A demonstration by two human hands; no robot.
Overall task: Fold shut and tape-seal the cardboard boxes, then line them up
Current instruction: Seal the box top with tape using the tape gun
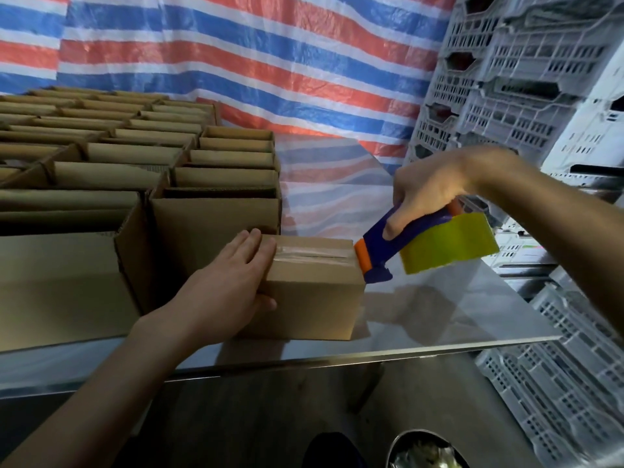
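Observation:
A small closed cardboard box (pixel 314 295) sits on the steel table (pixel 456 319) in front of me. A strip of clear tape runs along its top seam. My left hand (pixel 233 282) lies over the box's left end, fingers flat on the lid and thumb on the front face. My right hand (pixel 429 194) grips the blue and orange tape dispenser (pixel 381 255), which carries a yellowish tape roll (pixel 445 244). The dispenser's orange edge touches the box's top right corner.
Several open cardboard boxes (pixel 135 170) stand in rows on the left half of the table. Stacked grey plastic crates (pixel 513 79) rise at the right, and more crates (pixel 557 383) sit below the table's edge. A striped tarp (pixel 270 55) hangs behind. A metal bowl (pixel 425 450) sits on the floor.

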